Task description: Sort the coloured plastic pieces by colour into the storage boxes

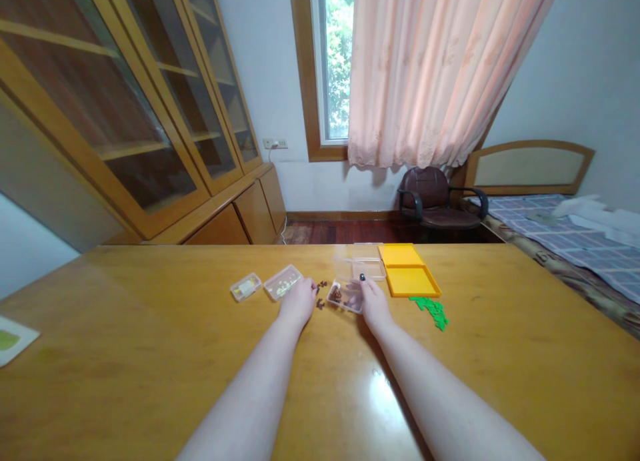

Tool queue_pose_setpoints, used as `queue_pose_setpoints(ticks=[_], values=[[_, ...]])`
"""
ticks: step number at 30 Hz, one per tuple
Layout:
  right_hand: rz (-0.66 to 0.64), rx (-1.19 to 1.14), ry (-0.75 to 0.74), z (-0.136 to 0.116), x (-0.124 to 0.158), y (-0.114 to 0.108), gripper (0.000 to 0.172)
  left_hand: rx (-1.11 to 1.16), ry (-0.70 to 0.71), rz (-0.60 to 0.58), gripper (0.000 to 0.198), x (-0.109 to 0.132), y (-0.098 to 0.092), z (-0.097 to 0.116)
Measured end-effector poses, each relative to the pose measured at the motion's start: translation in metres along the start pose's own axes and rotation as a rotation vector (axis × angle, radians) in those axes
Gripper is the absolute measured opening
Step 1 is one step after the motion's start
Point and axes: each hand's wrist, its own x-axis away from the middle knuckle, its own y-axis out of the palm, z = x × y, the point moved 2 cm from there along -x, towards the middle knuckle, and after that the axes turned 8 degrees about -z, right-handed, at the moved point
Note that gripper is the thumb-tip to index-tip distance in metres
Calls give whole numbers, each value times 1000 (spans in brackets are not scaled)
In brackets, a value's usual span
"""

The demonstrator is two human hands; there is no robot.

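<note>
My right hand [376, 306] grips the right side of a small clear plastic box [354, 304], its thumb with a dark nail on the rim. Inside the box, several small brown pieces [337, 294] are heaped toward the left. My left hand [299, 303] is closed, fingertips pinched together beside loose brown pieces [321, 304] on the table; what they hold is too small to make out. Just beyond that hand lies a clear box [273, 289] with several small pale pieces in it.
A smaller clear case [246, 287] with pale and yellow contents lies at left. An open yellow case [413, 281], another clear box [374, 268] and green pieces [436, 311] are to the right. A white-edged sheet [23, 344] lies at the wooden table's [150, 354] left edge.
</note>
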Motion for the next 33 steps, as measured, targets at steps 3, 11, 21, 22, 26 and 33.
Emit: queue_pose_setpoints(ticks=[3, 11, 21, 22, 26, 33], values=[[-2, 3, 4, 1, 0, -1, 44, 19, -5, 1, 15, 0, -1, -1], [-9, 0, 4, 1, 0, 0, 42, 204, 377, 250, 16, 22, -18, 29], [9, 28, -3, 0, 0, 0, 40, 102, -7, 175, 25, -1, -10, -11], [9, 24, -5, 0, 0, 0, 41, 87, -24, 154, 25, -2, -8, -13], [9, 11, 3, 0, 1, 0, 42, 46, -10, 107, 25, -2, -4, -12], [12, 13, -6, -1, 0, 0, 41, 11, 11, 47, 17, 1, -6, -5]])
